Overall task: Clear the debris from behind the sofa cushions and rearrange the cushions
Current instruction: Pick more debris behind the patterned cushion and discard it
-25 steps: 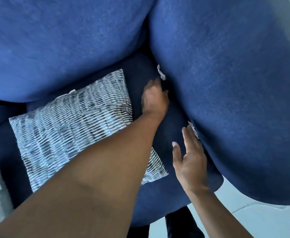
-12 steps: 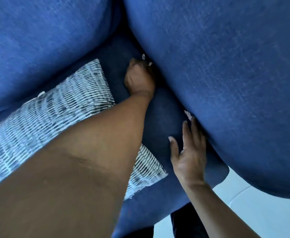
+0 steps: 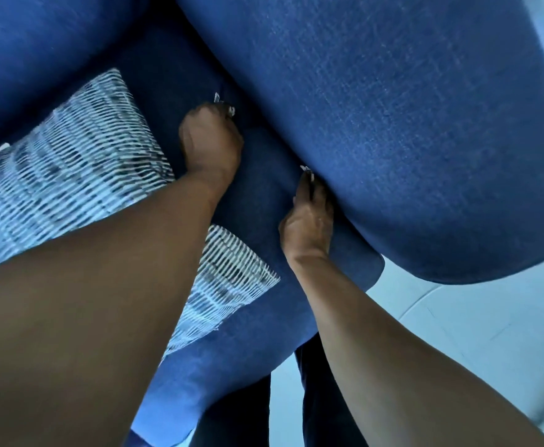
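Cool, bluish daylight falls evenly from the pale tiled floor (image 3: 477,333) side at lower right, leaving the crevice between the dark blue fabric sofa cushions (image 3: 393,124) in shadow, while wide-angle distortion bends the edges and the near forearm (image 3: 87,317) looks soft and blurred.

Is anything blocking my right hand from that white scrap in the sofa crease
Nothing visible does. The right hand already has its fingertips at the white scrap, which sits wedged in the crease under the big blue cushion.
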Tool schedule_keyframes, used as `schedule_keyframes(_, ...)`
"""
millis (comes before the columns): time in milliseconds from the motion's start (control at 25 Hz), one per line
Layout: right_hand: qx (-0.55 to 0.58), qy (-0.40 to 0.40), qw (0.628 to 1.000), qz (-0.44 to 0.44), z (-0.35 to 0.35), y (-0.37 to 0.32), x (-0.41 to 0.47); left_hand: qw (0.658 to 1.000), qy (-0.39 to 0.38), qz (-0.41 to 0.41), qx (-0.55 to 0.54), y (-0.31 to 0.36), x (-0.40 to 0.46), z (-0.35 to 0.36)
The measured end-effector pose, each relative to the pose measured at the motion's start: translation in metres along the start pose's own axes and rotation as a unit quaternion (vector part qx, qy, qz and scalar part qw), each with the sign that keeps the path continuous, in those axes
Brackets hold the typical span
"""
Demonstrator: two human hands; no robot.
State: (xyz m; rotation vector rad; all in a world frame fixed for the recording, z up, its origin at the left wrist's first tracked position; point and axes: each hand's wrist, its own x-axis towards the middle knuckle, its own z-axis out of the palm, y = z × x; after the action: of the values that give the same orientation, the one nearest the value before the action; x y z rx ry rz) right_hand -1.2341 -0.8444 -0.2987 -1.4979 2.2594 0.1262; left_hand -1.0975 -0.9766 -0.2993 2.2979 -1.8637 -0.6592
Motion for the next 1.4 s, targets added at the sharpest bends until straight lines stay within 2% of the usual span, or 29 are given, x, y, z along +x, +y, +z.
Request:
schedule_keyframes(80,0.012,0.009,1.000,-0.012,-0.002,0.004,0.004,1.000,-0.003,0.001,0.001,0.001,-0.005,-0.002)
schedule_keyframes(200,0.073,0.068,0.994,-0.041,-0.008,0.010,0.005,1.000,-0.009,-0.009,0.008,0.004,-0.009,-0.004)
schedule_keyframes(400,0.191,0.143,0.966,-0.104,-0.016,0.015,-0.011,0.999,-0.025,-0.044,0.002,0.015,-0.016,-0.019)
schedule_keyframes(520,0.219,0.152,0.951,-0.156,-0.024,0.016,-0.030,0.997,-0.014,-0.053,-0.055,0.019,-0.032,-0.036)
schedule_keyframes(680,0.269,0.173,0.931,-0.176,-0.050,0.015,-0.063,0.984,0.040,-0.068,-0.162,0.026,-0.080,-0.075)
schedule_keyframes(960,0.291,0.224,0.911,-0.190,-0.125,0.002,-0.120,0.970,0.043,-0.068,-0.228,0.013,-0.167,-0.154)
schedule_keyframes(1240,0.307,0.225,0.882,-0.276,-0.215,-0.024,-0.189,0.955,0.101,-0.106,-0.259,-0.009,-0.253,-0.256)
schedule_keyframes(1400,0.305,0.216,0.870,-0.321,-0.244,-0.034,-0.212,0.937,0.147,-0.128,-0.289,-0.019,-0.301,-0.289)
